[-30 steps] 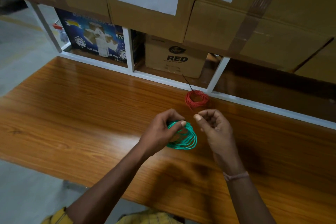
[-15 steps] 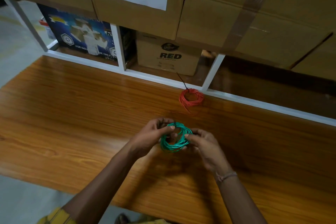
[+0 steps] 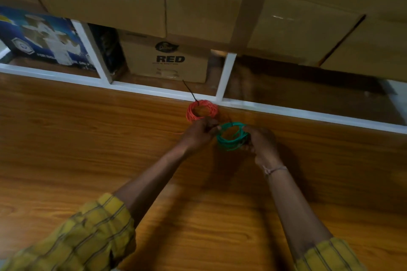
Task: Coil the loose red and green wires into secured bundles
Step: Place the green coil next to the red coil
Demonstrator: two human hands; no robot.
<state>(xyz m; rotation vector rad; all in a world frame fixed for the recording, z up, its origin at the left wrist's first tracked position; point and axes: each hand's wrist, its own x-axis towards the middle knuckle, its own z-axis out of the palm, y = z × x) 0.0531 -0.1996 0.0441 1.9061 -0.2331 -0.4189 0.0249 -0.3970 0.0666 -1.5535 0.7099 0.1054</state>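
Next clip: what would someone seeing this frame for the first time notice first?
Two bright wire coils on the wooden table: a green coil held mid-table between the left hand and right hand, and a red coil lying just behind it against the white shelf rail, a black tie sticking up from it. Behind, cardboard boxes fill the shelf, one box printed "RED".

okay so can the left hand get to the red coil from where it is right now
Probably yes. The left hand sits just in front of the red coil on the table, with nothing between them. But it grips the green coil together with the right hand, so it would need to let go first.
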